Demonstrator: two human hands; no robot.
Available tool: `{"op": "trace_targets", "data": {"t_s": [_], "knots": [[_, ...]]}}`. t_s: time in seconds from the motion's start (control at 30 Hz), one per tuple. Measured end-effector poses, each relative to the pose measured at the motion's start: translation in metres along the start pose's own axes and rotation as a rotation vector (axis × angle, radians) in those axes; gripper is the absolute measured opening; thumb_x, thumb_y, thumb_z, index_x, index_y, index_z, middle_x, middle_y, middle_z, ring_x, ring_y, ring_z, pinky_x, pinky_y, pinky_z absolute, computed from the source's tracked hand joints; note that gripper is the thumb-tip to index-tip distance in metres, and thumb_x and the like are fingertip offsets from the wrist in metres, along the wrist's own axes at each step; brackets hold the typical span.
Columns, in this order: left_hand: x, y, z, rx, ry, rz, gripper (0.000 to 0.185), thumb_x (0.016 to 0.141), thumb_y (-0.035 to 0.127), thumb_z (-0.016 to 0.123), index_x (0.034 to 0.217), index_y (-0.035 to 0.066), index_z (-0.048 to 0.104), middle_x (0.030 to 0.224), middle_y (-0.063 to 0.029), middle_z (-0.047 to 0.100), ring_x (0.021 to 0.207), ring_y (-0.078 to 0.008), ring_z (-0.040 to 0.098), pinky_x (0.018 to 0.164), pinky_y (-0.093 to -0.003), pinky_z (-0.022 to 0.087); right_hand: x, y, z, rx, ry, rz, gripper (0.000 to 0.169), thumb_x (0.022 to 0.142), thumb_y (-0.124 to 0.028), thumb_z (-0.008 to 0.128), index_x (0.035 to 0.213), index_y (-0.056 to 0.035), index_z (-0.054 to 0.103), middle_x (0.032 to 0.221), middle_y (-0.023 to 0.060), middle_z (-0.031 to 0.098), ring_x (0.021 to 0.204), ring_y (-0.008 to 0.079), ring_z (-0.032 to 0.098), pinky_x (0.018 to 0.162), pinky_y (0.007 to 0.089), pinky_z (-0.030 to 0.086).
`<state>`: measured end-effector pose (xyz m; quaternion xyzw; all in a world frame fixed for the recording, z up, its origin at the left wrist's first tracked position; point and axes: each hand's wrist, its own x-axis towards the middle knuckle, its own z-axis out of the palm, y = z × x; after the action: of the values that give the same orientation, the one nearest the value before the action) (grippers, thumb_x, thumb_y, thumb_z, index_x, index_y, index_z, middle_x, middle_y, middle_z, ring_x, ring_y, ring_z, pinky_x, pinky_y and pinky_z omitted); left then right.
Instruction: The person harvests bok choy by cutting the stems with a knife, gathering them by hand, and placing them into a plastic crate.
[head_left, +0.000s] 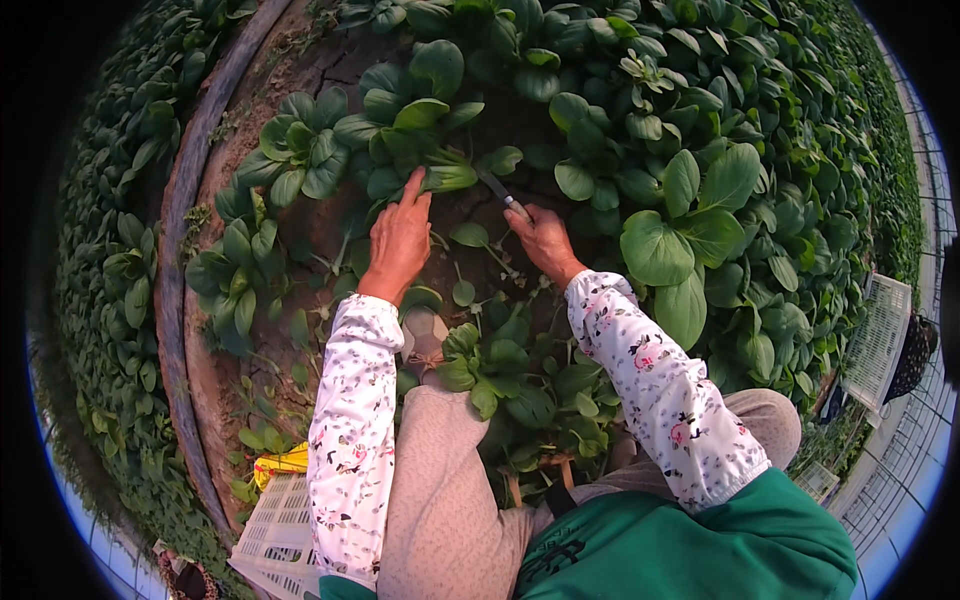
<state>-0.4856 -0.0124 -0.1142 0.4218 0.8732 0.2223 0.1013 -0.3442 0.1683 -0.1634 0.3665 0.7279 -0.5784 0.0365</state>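
Observation:
My right hand (546, 238) grips the light handle of a small knife (495, 186). Its blade points up and left, with the tip beside the pale green base of a bok choy (453, 178). That bok choy is tipped over, its stalk base turned right and its dark leaves spreading up and left. My left hand (399, 241) is against the near side of the plant, the index finger extended along the stalks. Leaves hide some fingertips, so I cannot tell whether the hand grasps it. Whether the base is still rooted is unclear.
Dense bok choy (795, 150) fills the right side. Left, a dark pipe (184, 225) runs along bare soil. A white plastic crate (281, 517) with yellow material stands near my left leg. Another crate (877, 337) is far right. Small plants (510, 360) grow between my legs.

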Motion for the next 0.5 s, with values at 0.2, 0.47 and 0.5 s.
{"op": "trace_targets", "data": {"t_s": [0.2,0.47,0.5], "knots": [[-0.028,0.009,-0.024,-0.077,0.164,0.006,0.030,0.076,-0.002,0.059,0.106,-0.002,0.056,0.135,-0.0068,0.044,0.088,-0.0320,0.057,0.077,-0.0398,0.048,-0.039,-0.022,-0.025,-0.013,-0.080,0.074,0.040,0.086,-0.041,0.060,0.077,-0.0028,0.059,0.065,0.0025,0.057,0.053,0.0086,0.043,0.048,0.0243,0.034],[-0.076,0.050,-0.035,-0.379,0.112,-0.026,0.032,0.074,-0.007,0.062,0.105,-0.002,0.058,0.132,-0.0099,0.048,0.115,-0.0293,0.053,0.088,-0.0353,0.048,-0.048,-0.053,-0.005,0.791,-0.250,0.332,0.036,0.084,-0.035,0.067,0.102,-0.0070,0.051,0.072,-0.0036,0.048,0.048,0.0029,0.036,0.043,0.0191,0.030],[-0.079,0.050,-0.036,-0.414,0.080,-0.060,0.031,0.074,-0.007,0.062,0.104,-0.001,0.058,0.133,-0.0103,0.048,0.114,-0.0294,0.054,0.086,-0.0352,0.049,-0.047,-0.053,0.001,0.815,-0.282,0.331,0.037,0.082,-0.034,0.070,0.099,-0.0071,0.051,0.069,-0.0038,0.046,0.049,0.0033,0.037,0.043,0.0197,0.031]]}}
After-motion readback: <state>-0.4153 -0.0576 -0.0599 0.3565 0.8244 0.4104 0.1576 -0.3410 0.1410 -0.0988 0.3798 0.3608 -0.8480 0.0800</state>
